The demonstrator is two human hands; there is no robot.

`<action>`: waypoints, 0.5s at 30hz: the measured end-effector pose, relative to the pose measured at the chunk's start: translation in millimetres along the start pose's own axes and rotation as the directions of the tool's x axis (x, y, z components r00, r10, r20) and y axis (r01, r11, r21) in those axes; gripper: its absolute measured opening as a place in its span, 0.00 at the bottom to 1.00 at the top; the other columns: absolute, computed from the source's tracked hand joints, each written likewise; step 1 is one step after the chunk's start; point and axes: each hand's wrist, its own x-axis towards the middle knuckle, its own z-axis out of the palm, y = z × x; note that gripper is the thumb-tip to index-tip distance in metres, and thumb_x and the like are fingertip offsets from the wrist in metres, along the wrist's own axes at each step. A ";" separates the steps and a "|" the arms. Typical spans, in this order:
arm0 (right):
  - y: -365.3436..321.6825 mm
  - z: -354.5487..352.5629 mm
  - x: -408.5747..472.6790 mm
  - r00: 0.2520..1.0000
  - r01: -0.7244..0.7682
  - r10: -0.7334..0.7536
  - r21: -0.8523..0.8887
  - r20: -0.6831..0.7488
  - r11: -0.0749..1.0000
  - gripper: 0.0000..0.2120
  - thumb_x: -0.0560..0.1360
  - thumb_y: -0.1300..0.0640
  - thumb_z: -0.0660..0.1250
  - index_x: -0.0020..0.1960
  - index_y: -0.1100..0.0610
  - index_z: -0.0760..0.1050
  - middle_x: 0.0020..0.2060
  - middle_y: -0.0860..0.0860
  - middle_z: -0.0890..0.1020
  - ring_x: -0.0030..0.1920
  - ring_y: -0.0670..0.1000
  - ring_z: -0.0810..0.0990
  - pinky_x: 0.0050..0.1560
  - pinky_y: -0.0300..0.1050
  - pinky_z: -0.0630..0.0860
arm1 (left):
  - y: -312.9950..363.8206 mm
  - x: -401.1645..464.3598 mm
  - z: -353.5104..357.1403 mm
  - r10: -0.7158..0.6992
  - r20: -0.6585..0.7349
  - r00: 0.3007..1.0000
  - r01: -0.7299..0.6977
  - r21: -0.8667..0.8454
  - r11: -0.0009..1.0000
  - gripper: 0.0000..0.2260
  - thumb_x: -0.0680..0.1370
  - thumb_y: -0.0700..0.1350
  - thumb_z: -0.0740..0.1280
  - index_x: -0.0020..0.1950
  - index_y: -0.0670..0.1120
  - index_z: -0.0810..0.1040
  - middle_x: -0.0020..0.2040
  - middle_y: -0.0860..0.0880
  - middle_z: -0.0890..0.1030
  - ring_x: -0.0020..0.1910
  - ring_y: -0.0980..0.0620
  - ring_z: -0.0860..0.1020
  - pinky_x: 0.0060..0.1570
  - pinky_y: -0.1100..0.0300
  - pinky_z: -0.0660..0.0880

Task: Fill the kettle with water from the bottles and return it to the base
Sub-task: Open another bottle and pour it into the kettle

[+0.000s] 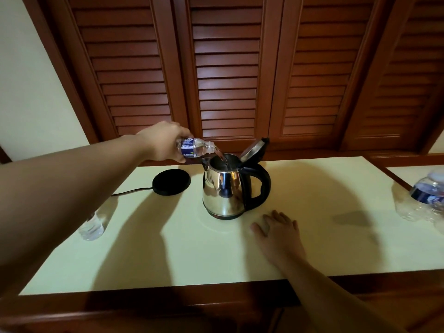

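Kettle (224, 188) lid up, off base (171, 181) | left hand (163, 144) holds bottle (195, 147), pouring | right hand (278, 228) flat, holds nothing | left: finish filling, put back on base

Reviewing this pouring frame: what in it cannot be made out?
Head view only:
- Water level inside the kettle: hidden by its steel wall.
- Label text on the pouring bottle in the left hand: too small.
- Bottle at right: cut off by the frame edge, blurred.
- Standing bottle: top hidden by the left forearm.
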 end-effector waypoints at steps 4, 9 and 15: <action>1.1 1.4 0.9 1.000 0.000 0.000 0.014 0.003 1.000 0.27 0.81 0.36 0.55 0.75 0.50 0.70 0.79 0.51 0.65 0.80 0.53 0.57 0.80 0.58 0.47 | 0.1 0.1 -2.7 0.012 0.020 1.000 -0.012 0.009 1.000 0.28 0.70 0.53 0.82 0.67 0.51 0.79 0.55 0.47 0.81 0.54 0.45 0.78 0.55 0.51 0.76; 2.9 3.6 1.7 1.000 0.006 -0.006 0.009 -0.005 1.000 0.27 0.81 0.36 0.56 0.74 0.49 0.71 0.79 0.51 0.65 0.80 0.53 0.57 0.80 0.59 0.48 | 0.1 1.6 -6.6 0.030 0.030 0.999 -0.029 -0.023 0.999 0.29 0.69 0.54 0.82 0.68 0.52 0.80 0.57 0.47 0.82 0.55 0.45 0.78 0.57 0.51 0.76; 3.4 4.3 3.0 1.000 -0.006 0.006 0.000 0.004 1.000 0.28 0.81 0.35 0.55 0.75 0.48 0.69 0.79 0.50 0.64 0.80 0.53 0.57 0.80 0.58 0.47 | -0.6 4.1 -11.7 0.058 0.065 0.996 -0.057 -0.013 0.998 0.30 0.70 0.55 0.81 0.71 0.52 0.79 0.60 0.46 0.82 0.63 0.42 0.76 0.64 0.48 0.73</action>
